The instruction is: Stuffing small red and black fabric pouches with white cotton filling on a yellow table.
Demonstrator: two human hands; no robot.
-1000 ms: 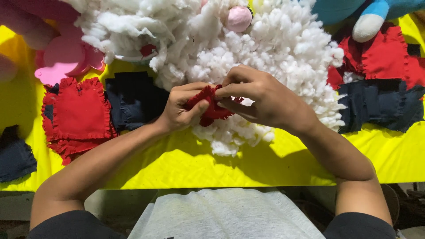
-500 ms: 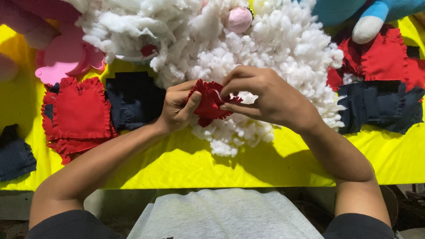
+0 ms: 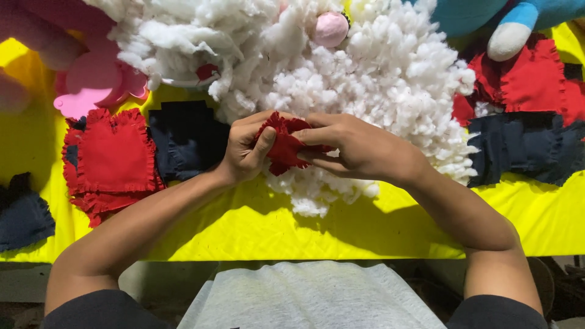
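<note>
Both hands meet in the middle of the view, above the near edge of a big heap of white stuffing fibre [image 3: 365, 79] that lies on the yellow tabletop [image 3: 341, 231]. Between them is a small red fabric pouch [image 3: 285, 146] with a frayed edge. The left hand [image 3: 247, 149] holds the pouch from the left side; its fingers [image 3: 263, 141] are curled and pressed on the red cloth, with the thumb on the front. The right hand [image 3: 359, 149] comes from the right side, and its fingers [image 3: 314, 135] are together and pinched on the pouch, some over it and some under it. The pouch is lifted a little over the stuffing, and I cannot tell if it touches the fibre below.

To the left of the hands, a stack of red frayed fabric pieces [image 3: 116, 158] lies flat on the tabletop, and just beside it is a dark navy fabric piece [image 3: 186, 137]. Another navy piece [image 3: 24, 216] is at the far left edge. At the right side, more red pieces [image 3: 524, 76] and navy pieces [image 3: 524, 146] lie next to each other. A pink soft toy [image 3: 91, 79] is at the top left, a small pink ball [image 3: 331, 28] sits in the stuffing, and a blue and white plush toy [image 3: 512, 27] is at the top right. A light grey cloth [image 3: 311, 298] is near the person's body.
</note>
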